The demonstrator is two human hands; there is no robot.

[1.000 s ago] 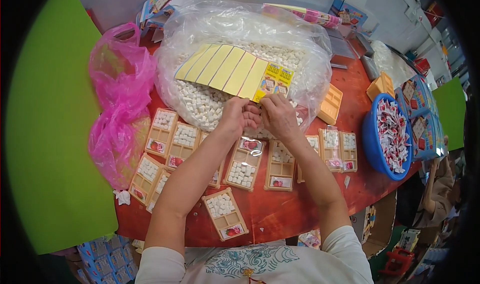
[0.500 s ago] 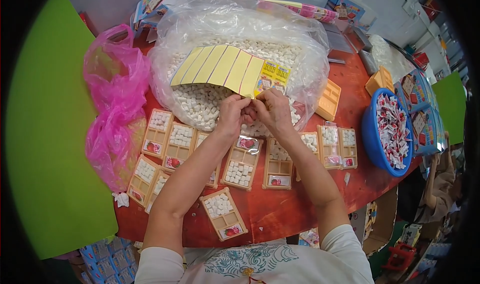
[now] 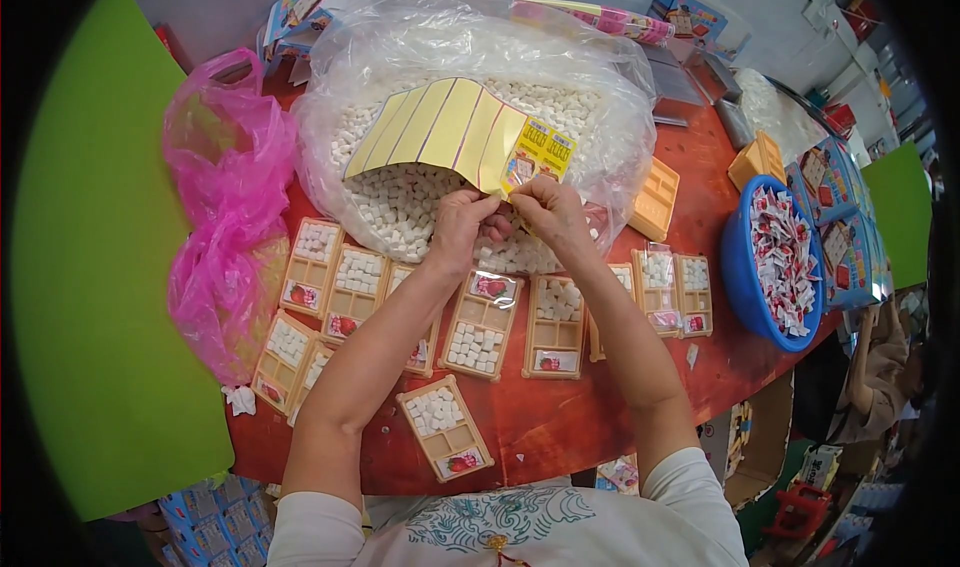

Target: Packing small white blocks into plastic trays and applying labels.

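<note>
A long yellow printed sheet (image 3: 430, 127) with thin dark stripes arches over the small white cubes (image 3: 400, 202) in a large clear plastic bag (image 3: 480, 42). Its right end (image 3: 540, 153) shows a printed side with small pictures. My left hand (image 3: 465, 229) pinches the near edge of the sheet between thumb and fingers. Close beside it, my right hand (image 3: 552, 215) grips the same edge by the printed end, fingertips nearly touching my left thumb. The exact spot between the fingertips is partly hidden.
Several beige compartment trays (image 3: 462, 429) with white cubes and strawberry-printed packets lie in front. A blue basin (image 3: 735, 277) of small sachets stands right, beside printed boxes (image 3: 850, 257). A pink plastic bag (image 3: 225, 197) lies left. Empty beige trays (image 3: 655, 202) rest near the clear bag.
The middle of the sheet bulges up higher, and its printed end has tilted and shifted slightly left. My right hand has turned a little; both hands keep their pinch.
</note>
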